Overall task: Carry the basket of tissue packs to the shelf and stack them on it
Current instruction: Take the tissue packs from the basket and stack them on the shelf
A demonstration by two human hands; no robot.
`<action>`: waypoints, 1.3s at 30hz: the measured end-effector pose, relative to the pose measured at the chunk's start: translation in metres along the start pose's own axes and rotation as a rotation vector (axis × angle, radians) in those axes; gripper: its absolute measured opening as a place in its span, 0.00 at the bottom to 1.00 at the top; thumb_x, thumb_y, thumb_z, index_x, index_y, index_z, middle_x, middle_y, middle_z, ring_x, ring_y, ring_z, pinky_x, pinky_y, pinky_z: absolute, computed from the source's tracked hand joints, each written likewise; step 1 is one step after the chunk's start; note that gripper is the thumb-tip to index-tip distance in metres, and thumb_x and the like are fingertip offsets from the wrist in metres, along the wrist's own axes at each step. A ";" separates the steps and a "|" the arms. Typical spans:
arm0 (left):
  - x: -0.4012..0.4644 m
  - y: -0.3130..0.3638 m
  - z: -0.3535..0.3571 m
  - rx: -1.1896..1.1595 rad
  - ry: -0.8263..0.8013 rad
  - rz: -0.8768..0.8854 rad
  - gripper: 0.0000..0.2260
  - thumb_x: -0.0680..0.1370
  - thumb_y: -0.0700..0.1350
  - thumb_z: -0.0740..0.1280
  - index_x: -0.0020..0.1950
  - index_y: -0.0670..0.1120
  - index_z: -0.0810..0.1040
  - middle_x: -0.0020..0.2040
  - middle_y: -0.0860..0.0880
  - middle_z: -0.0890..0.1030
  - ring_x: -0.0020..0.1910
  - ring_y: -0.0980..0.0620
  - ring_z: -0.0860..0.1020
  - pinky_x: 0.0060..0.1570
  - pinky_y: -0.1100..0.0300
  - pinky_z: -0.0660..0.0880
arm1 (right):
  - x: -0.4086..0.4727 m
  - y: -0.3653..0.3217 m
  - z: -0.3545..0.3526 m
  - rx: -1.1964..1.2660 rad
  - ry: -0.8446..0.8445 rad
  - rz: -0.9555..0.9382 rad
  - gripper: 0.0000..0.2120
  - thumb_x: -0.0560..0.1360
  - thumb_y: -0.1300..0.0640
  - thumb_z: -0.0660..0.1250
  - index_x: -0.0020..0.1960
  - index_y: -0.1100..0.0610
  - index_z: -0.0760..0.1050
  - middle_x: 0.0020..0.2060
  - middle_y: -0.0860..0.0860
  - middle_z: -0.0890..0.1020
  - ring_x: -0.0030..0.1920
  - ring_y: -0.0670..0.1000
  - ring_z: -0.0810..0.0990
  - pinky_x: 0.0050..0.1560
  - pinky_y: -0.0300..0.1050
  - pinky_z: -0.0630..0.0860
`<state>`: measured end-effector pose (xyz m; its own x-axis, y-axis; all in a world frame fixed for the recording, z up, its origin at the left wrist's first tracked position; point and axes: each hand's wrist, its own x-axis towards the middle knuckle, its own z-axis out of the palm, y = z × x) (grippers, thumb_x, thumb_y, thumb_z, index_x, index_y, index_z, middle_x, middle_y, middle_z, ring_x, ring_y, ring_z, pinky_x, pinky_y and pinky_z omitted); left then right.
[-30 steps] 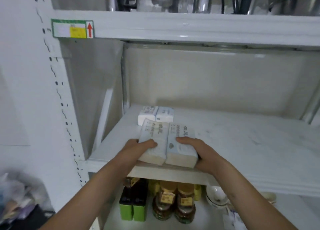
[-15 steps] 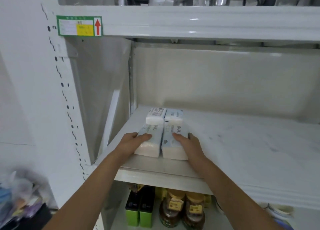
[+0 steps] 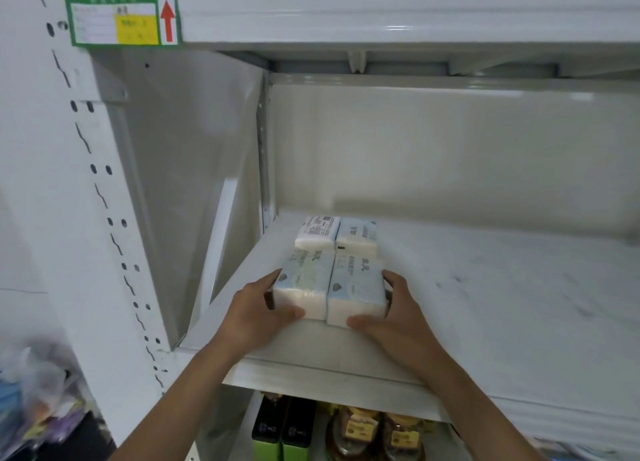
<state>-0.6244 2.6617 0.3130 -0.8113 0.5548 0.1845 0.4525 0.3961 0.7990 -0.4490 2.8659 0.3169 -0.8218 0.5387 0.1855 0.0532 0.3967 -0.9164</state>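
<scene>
The white shelf (image 3: 485, 287) holds four tissue packs near its left end, in two rows of two. The two front tissue packs (image 3: 329, 287) lie side by side and touch each other. Their long sides run from front to back, and their short white ends face the person. The two back tissue packs (image 3: 337, 235) sit just behind them, touching them and pointing the same way. The left hand (image 3: 256, 311) has its grip curled round the left front pack, fingers on the left side and thumb on the near end. The right hand (image 3: 398, 311) grips the right front pack the same way, from the right side. The front packs sit a little way back from the front edge of the shelf. To the right of the packs the shelf board is bare and wide, and there is a lot of open room up to the board above. The left wall of the shelf is near the packs. On the shelf below stand two green boxes (image 3: 282, 433) and some brown jars (image 3: 374, 433). A green label (image 3: 123, 19) with a red arrow is stuck on the top board
</scene>
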 end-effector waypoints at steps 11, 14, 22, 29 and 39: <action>0.049 0.003 0.011 0.097 -0.003 0.067 0.34 0.72 0.55 0.79 0.76 0.54 0.73 0.64 0.51 0.82 0.58 0.50 0.78 0.58 0.59 0.74 | 0.042 -0.004 0.002 -0.181 0.138 0.048 0.46 0.67 0.55 0.83 0.79 0.55 0.64 0.70 0.52 0.73 0.69 0.53 0.75 0.69 0.51 0.75; 0.050 0.001 0.017 0.107 0.051 0.083 0.33 0.72 0.55 0.79 0.75 0.55 0.74 0.55 0.51 0.83 0.49 0.56 0.79 0.47 0.69 0.71 | 0.045 0.001 0.007 -0.219 0.175 0.025 0.44 0.67 0.52 0.81 0.79 0.53 0.66 0.68 0.52 0.75 0.68 0.54 0.76 0.69 0.55 0.75; 0.020 0.025 0.016 0.115 0.126 0.038 0.42 0.73 0.55 0.79 0.80 0.42 0.65 0.74 0.42 0.72 0.72 0.41 0.72 0.72 0.45 0.71 | 0.024 -0.004 0.006 -0.238 0.231 0.115 0.53 0.70 0.47 0.80 0.83 0.58 0.53 0.77 0.56 0.69 0.76 0.59 0.68 0.77 0.57 0.67; -0.066 0.007 0.036 0.251 0.291 0.458 0.21 0.81 0.54 0.67 0.72 0.48 0.73 0.67 0.50 0.75 0.65 0.49 0.76 0.66 0.54 0.73 | -0.072 0.012 -0.005 -0.464 0.235 -0.126 0.31 0.79 0.41 0.64 0.79 0.51 0.64 0.71 0.47 0.72 0.71 0.45 0.65 0.77 0.49 0.62; -0.221 -0.077 0.188 0.298 -0.124 0.750 0.13 0.76 0.50 0.72 0.58 0.46 0.81 0.57 0.45 0.79 0.58 0.43 0.78 0.61 0.53 0.71 | -0.282 0.187 -0.049 -0.771 0.286 -0.092 0.20 0.71 0.53 0.78 0.61 0.58 0.82 0.56 0.53 0.83 0.56 0.59 0.81 0.60 0.55 0.73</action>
<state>-0.4098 2.6464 0.1032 -0.2147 0.8198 0.5309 0.9525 0.0556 0.2995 -0.1792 2.8245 0.1106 -0.6713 0.6062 0.4264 0.4526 0.7909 -0.4119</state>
